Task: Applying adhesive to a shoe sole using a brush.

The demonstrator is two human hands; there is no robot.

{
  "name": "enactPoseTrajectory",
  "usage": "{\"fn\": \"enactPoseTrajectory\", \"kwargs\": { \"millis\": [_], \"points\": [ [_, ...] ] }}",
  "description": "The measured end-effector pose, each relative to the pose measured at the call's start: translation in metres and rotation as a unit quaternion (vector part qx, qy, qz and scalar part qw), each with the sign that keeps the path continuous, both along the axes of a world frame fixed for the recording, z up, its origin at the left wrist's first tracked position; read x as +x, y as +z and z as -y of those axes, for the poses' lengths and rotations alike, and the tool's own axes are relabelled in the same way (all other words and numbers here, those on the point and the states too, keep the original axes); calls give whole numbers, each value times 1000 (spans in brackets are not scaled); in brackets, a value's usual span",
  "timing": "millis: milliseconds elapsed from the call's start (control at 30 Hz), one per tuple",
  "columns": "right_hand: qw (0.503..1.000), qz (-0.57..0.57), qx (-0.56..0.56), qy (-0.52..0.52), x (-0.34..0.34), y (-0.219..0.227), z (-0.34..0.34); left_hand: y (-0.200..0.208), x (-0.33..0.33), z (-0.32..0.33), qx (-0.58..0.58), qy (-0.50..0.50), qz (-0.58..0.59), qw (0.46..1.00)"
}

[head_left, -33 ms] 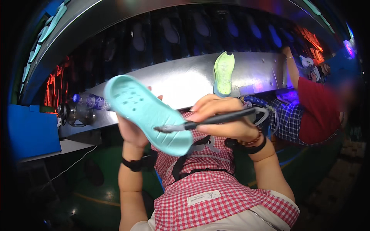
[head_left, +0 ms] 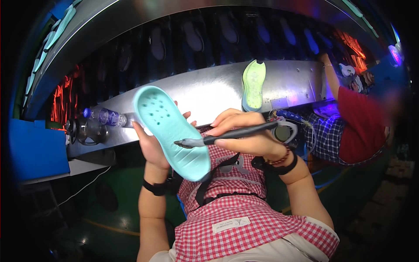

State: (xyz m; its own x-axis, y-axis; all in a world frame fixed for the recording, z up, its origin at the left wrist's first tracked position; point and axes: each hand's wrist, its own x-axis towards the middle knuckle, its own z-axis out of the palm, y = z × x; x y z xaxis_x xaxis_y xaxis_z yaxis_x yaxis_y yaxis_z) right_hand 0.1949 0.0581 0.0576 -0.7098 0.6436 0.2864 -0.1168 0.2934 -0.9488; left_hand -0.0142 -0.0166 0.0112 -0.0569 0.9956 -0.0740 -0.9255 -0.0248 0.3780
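Note:
A turquoise foam shoe sole [head_left: 168, 115], with small holes toward its far end and thin grooves toward its near end, lies tilted across my left hand [head_left: 155, 150]. That hand holds it from beneath; a few fingertips show past its right edge. My right hand [head_left: 251, 133] pinches a brush [head_left: 235, 133] with a dark handle. The brush's dark tip meets the grooved part of the sole, or hovers just over it. Beyond my right hand, a yellow-green sole [head_left: 254, 85] lies on the metal worktop [head_left: 207, 81].
At the left stand a plastic bottle [head_left: 107, 116] with a blue cap, a dark clear jug [head_left: 91, 132] and a blue box [head_left: 38, 150]. A white-handled container [head_left: 284, 132] is partly behind my right hand. Soles line the dark conveyor [head_left: 192, 37]. A co-worker in red [head_left: 360, 126] reaches in at right.
The turquoise sole has turned to point more away from me, its far end shifting right and its near end left. The brush tip stays over the grooved part.

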Motion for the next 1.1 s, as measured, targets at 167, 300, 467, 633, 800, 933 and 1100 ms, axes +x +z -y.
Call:
{"fn": "enactPoseTrajectory", "kwargs": {
  "millis": [167,300,467,633,800,933,1100],
  "points": [
    [993,36,-90,-67,-19,-18,3,-10,19,4,-2,12,80,997],
    [966,16,257,-15,-24,-27,26,-31,3,2,-6,45,-40,998],
    [979,9,165,116,-4,2,11,-10,9,1,-10,81,-31,996],
    [993,-41,108,18,-29,0,9,-3,22,-7,45,117,-31,992],
    [998,-20,-2,57,-10,9,9,2,10,-7,10,203,-87,975],
    [992,-22,77,93,-9,-1,1,16,4,-8,-26,238,-157,958],
    [970,-94,-202,97,4,-2,-2,27,-4,-7,39,208,-110,971]
  ]
}}
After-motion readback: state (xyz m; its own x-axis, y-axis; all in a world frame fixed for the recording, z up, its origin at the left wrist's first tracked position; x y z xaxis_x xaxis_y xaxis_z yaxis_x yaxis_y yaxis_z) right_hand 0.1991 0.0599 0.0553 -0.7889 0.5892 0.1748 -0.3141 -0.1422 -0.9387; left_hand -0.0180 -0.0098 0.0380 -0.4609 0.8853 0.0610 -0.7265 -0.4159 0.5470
